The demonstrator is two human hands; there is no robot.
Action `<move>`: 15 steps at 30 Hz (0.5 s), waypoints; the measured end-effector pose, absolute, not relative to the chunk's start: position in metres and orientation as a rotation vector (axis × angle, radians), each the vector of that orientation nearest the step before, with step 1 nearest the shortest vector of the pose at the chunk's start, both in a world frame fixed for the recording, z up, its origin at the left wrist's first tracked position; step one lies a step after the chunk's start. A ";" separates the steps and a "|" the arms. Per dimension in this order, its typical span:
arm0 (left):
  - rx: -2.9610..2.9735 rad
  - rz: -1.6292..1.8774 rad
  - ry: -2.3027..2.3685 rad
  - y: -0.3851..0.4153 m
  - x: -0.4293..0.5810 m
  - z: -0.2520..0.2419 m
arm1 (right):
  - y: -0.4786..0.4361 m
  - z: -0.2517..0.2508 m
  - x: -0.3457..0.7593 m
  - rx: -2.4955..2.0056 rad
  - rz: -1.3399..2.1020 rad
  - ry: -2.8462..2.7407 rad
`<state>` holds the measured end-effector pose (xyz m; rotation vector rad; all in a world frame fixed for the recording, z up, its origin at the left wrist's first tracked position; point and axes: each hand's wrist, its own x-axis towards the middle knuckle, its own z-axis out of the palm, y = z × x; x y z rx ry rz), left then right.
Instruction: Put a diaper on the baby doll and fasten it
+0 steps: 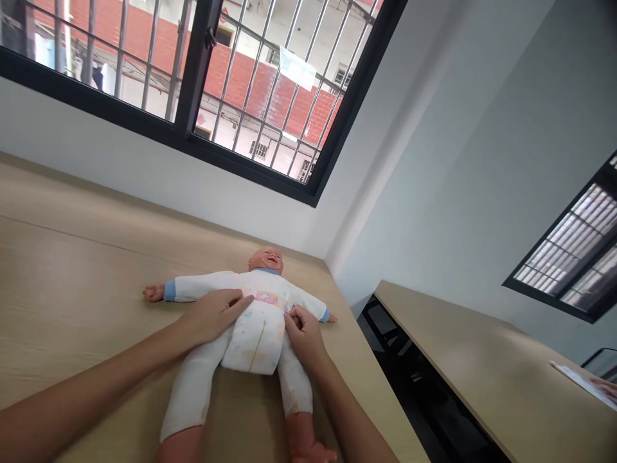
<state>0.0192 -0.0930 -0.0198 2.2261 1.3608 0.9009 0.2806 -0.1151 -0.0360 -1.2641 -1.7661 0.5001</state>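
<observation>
A baby doll (226, 286) in a white suit lies on its back on the wooden table (72, 270), arms spread, head toward the window. A white diaper (255, 337) with a pink patterned waistband is wrapped around its hips. My left hand (214, 315) lies flat with fingers stretched across the left side of the diaper's waist. My right hand (303, 334) has its fingers curled, pinching the diaper's right edge at the doll's hip.
A barred window (202, 77) runs along the wall behind the table. A gap with dark frames (400, 347) separates this table from a second wooden table (482, 373) at the right, where a paper (585, 382) lies at the far edge.
</observation>
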 end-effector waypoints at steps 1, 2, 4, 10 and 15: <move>2.250 0.868 1.394 -0.091 0.025 -0.017 | -0.114 -0.037 0.280 -1.254 0.522 -1.753; 2.270 0.826 1.434 -0.088 0.029 -0.015 | -0.113 -0.039 0.279 -1.245 0.545 -1.741; 2.295 0.722 1.524 -0.083 0.038 -0.010 | -0.111 -0.041 0.279 -1.226 0.587 -1.717; 2.302 0.705 1.697 -0.075 0.049 -0.013 | -0.112 -0.044 0.281 -1.185 0.458 -1.709; 2.204 0.826 1.706 -0.070 0.028 -0.018 | -0.117 -0.039 0.283 -1.039 0.243 -1.935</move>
